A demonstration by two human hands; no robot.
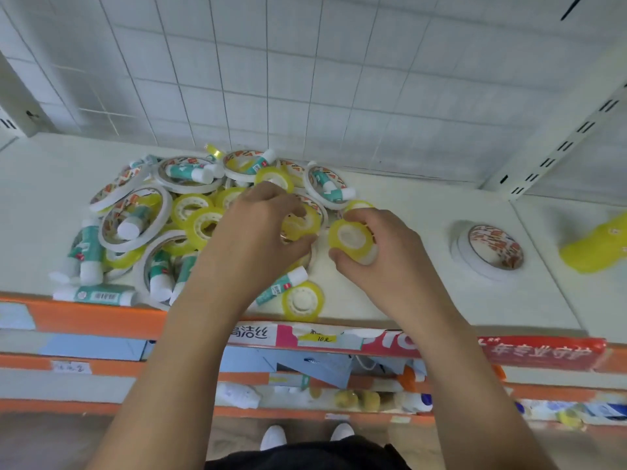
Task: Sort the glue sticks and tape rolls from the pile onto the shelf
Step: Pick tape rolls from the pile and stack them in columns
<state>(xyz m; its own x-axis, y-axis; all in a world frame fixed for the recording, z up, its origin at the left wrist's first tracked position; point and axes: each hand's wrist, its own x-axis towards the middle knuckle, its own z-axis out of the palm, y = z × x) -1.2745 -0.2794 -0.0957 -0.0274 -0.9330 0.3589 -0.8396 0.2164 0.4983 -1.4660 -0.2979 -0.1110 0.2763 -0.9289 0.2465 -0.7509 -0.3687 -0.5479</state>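
A pile (pixel 159 218) of teal-and-white glue sticks, yellow tape rolls and wide white tape rolls lies on the left of the white shelf (pixel 390 300). My left hand (pixel 258 228) reaches into the pile's right side and pinches a yellow tape roll (pixel 300 223). My right hand (pixel 383 252) grips another yellow tape roll (pixel 351 237) just right of the pile. A loose yellow roll (pixel 303 301) and a glue stick (pixel 283 285) lie near the shelf's front edge.
A stack of wide white tape rolls (pixel 488 252) stands to the right, and a blurred yellow heap (pixel 593 245) lies further right past a shelf seam. A white grid panel (pixel 305 79) backs the shelf. Orange-edged lower shelves (pixel 101 364) hold other goods.
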